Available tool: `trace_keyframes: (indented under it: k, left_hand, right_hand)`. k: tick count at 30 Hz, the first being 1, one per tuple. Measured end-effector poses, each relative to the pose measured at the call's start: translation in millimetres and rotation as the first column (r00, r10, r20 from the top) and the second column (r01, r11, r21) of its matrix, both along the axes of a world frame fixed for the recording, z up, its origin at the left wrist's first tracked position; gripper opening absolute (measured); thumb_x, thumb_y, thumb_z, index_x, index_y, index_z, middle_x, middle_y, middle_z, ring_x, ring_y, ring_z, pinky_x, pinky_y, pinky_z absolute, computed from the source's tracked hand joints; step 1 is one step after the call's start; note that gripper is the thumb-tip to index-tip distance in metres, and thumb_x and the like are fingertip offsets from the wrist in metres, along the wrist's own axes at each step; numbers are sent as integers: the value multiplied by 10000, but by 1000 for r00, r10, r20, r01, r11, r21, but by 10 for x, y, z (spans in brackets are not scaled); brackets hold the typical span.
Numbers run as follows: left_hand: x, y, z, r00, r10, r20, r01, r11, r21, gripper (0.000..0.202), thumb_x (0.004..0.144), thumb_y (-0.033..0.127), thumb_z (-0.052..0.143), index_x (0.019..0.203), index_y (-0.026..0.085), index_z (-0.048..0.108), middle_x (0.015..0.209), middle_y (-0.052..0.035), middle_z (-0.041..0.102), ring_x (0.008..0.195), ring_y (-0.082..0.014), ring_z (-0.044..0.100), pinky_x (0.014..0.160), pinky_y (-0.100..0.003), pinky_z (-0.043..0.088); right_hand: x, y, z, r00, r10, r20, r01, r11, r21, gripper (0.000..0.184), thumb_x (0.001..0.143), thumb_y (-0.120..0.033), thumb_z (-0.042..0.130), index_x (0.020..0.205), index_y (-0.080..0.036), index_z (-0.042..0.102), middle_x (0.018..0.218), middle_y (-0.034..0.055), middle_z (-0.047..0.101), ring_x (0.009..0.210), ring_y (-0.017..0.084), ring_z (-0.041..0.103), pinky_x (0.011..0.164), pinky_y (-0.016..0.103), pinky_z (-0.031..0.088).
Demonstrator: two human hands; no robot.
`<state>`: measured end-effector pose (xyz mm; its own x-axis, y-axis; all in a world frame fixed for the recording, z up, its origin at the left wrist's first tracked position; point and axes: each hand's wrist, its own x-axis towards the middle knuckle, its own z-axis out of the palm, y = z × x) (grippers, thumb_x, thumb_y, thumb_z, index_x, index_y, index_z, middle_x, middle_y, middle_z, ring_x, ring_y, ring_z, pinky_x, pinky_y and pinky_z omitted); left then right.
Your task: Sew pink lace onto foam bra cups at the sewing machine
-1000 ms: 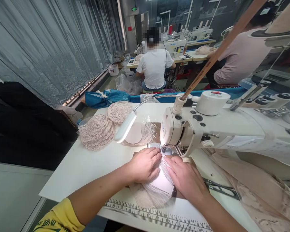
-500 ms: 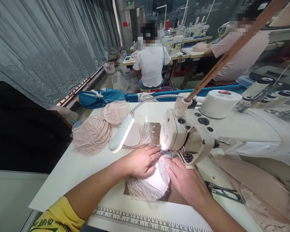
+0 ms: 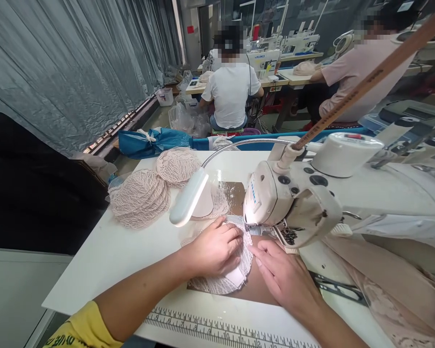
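A pale lace piece (image 3: 217,285) with a rounded edge lies under my hands, left of the needle area of a white sewing machine (image 3: 263,195). Part of a smooth white layer (image 3: 237,275) shows on it. My left hand (image 3: 213,246) rests on top of the lace, fingers lying over it and slightly bent. On the right, my right hand (image 3: 281,270) lies on the brown plate (image 3: 263,285), its index fingertip at the lace's right edge. Its fingers are extended. The machine head partly hides the presser foot.
Stacked lace pieces (image 3: 139,200) and another lace stack (image 3: 177,166) lie at the left back. A lamp (image 3: 188,198) on a bendy neck hangs over the table. A printed ruler (image 3: 217,331) runs along the front; beige fabric (image 3: 395,290) lies right. Two co-workers sit beyond.
The lace piece has turned and now spreads farther left, its rounded edge facing right. My left hand has shifted slightly down, away from the needle area. The camera view has shifted a little.
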<state>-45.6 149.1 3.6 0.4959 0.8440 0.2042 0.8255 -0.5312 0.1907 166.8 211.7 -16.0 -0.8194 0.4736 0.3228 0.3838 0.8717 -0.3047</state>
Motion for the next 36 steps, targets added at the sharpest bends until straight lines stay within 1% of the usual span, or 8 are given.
trace_keyframes:
  k: [5, 11, 15, 18, 23, 27, 32, 36]
  left_hand:
    - [-73, 41, -14, 999, -11, 49, 11, 1000, 18, 336, 882, 296, 479, 1123, 93, 596, 1184, -136, 611, 1068, -243, 574, 1086, -450, 277]
    - [-80, 69, -4, 999, -3, 37, 1, 999, 49, 331, 848, 226, 480, 1125, 88, 597, 1175, -150, 603, 1100, -270, 539, 1060, -449, 317]
    - [-39, 65, -17, 999, -11, 42, 9, 998, 62, 335, 843, 201, 483, 1137, 80, 588, 1131, -166, 598, 1061, -271, 526, 1000, -440, 370]
    - [-3, 50, -14, 998, -24, 54, 22, 999, 47, 352, 842, 209, 488, 1153, 74, 583, 1105, -167, 593, 1018, -260, 530, 992, -437, 372]
    - [39, 20, 2, 998, -31, 53, 30, 999, 23, 372, 866, 233, 469, 1198, 100, 572, 1108, -159, 585, 1009, -258, 524, 1004, -455, 346]
    - [49, 7, 1, 999, -31, 44, 30, 1000, 6, 373, 862, 248, 478, 1200, 123, 577, 1128, -154, 588, 993, -260, 522, 975, -462, 353]
    - [40, -6, -18, 997, -38, 64, 37, 999, 3, 379, 906, 262, 430, 1216, 98, 572, 1212, -146, 591, 1050, -258, 517, 976, -434, 360]
    - [20, -4, -46, 998, -27, 51, 27, 1000, 8, 424, 900, 273, 444, 1265, 83, 545, 1272, -150, 576, 1101, -267, 511, 990, -433, 360]
  right_hand:
    - [-11, -1, 24, 999, -30, 25, 31, 999, -38, 358, 918, -149, 362, 1100, -156, 670, 847, 68, 643, 651, 157, 575, 567, 278, 464]
    - [13, 17, -71, 996, -78, 52, 80, 996, -41, 394, 919, -170, 356, 1176, -159, 654, 1017, 110, 685, 697, 178, 640, 576, 302, 517]
    - [10, 28, -83, 992, -117, 45, 118, 992, -31, 394, 933, -205, 353, 1186, -160, 652, 1111, 138, 676, 844, 216, 677, 671, 332, 556]
    - [2, 35, -59, 990, -143, 16, 144, 990, -12, 388, 935, -218, 354, 1180, -181, 653, 1178, 131, 655, 943, 236, 669, 763, 366, 556]
    - [-6, 34, -39, 985, -169, -16, 169, 986, 7, 360, 933, -219, 358, 1095, -203, 679, 1129, 101, 680, 1021, 251, 647, 837, 396, 535]
    - [-11, 29, -52, 988, -152, -23, 152, 988, 5, 348, 935, -221, 369, 1100, -199, 674, 1146, 101, 675, 969, 237, 662, 760, 357, 551]
    - [-37, 14, -58, 987, -138, 77, 139, 990, -8, 369, 933, -208, 377, 1177, -197, 653, 1072, 96, 692, 815, 210, 675, 606, 309, 544]
    - [-58, 11, -76, 987, -134, 88, 131, 990, 45, 381, 933, -187, 365, 1166, -173, 666, 1066, 117, 686, 788, 203, 663, 615, 304, 537]
